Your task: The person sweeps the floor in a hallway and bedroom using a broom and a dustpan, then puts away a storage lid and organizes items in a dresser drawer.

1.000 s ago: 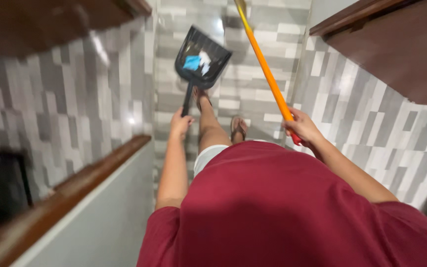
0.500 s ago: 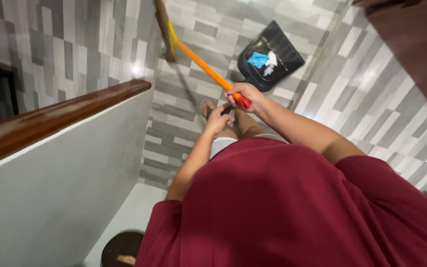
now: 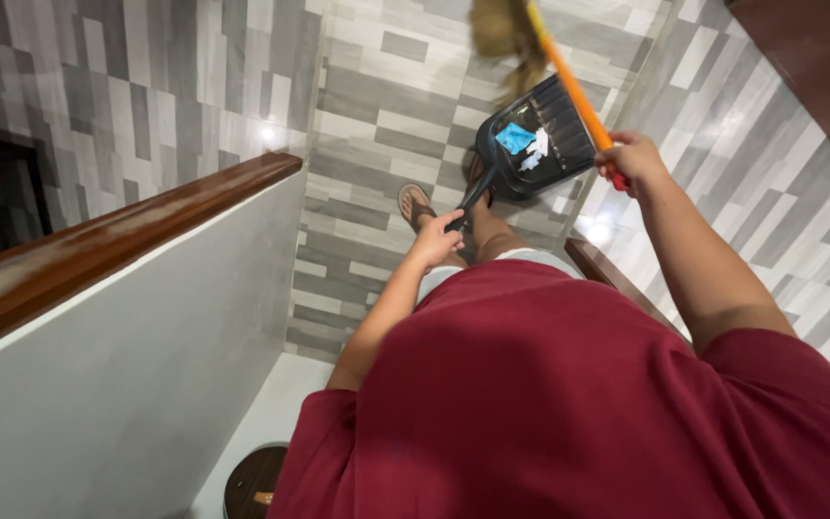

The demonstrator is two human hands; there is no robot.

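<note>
Left hand [image 3: 434, 240] clamped on handle of black plastic dustpan [image 3: 535, 139], pan kept level over grey tiled floor [image 3: 377, 106] so blue and white paper scraps [image 3: 523, 141] stay in. Right hand [image 3: 631, 159] clamped on orange broomstick [image 3: 573, 91], straw head [image 3: 503, 34] clear of pan.
</note>
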